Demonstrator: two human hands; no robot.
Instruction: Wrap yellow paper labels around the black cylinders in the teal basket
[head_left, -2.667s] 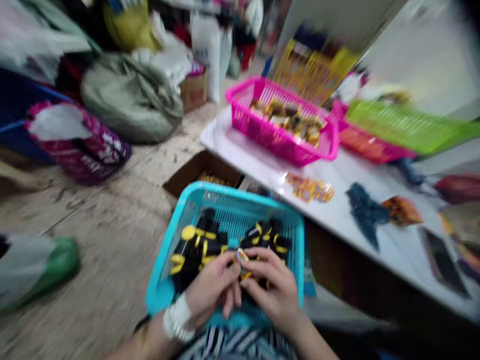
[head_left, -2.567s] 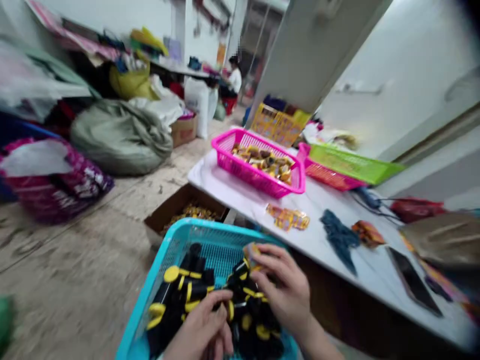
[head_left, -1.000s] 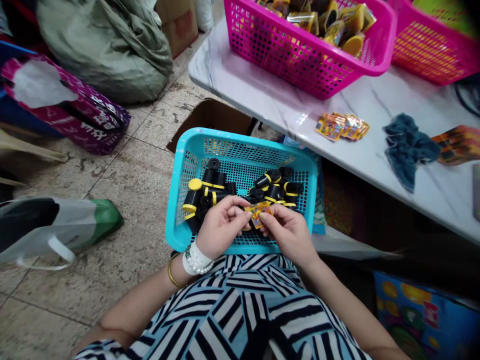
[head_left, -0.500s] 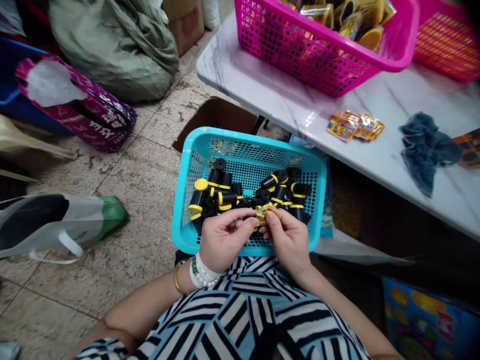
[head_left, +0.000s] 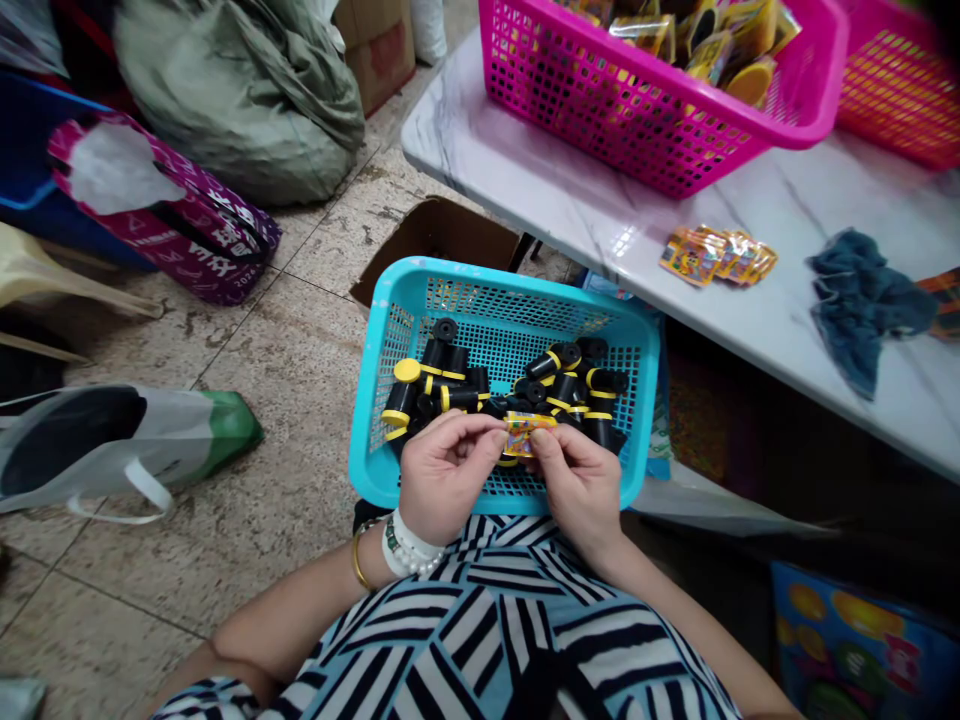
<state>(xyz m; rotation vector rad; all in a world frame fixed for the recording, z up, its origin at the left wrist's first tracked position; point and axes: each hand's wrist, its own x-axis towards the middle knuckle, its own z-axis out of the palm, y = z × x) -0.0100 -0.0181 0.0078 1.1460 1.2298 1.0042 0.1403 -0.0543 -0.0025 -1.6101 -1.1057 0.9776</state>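
Note:
Between my two hands is a small shiny yellow-orange printed packet [head_left: 523,436], held flat over the near side of a turquoise plastic basket [head_left: 361,420]. My left hand [head_left: 447,470] pinches its left edge between thumb and fingers. On the opposite edge, my right hand [head_left: 581,482] does the same. Below and beyond them in the basket lie several black cylinders with yellow caps [head_left: 400,402], some upright and some on their sides. My hands hide part of the basket's near end.
A marble-patterned table [head_left: 600,215] at the right bears a pink basket [head_left: 600,140] of yellow packed items, a pile of similar packets [head_left: 716,256] and a dark blue cloth [head_left: 862,300]. A cardboard box [head_left: 420,235] and bags [head_left: 202,210] stand on the floor.
The packet, crumpled or tilted half a second ago, is now spread flatter with its printed face showing. Both hands keep their pinch. The whole view has shifted slightly.

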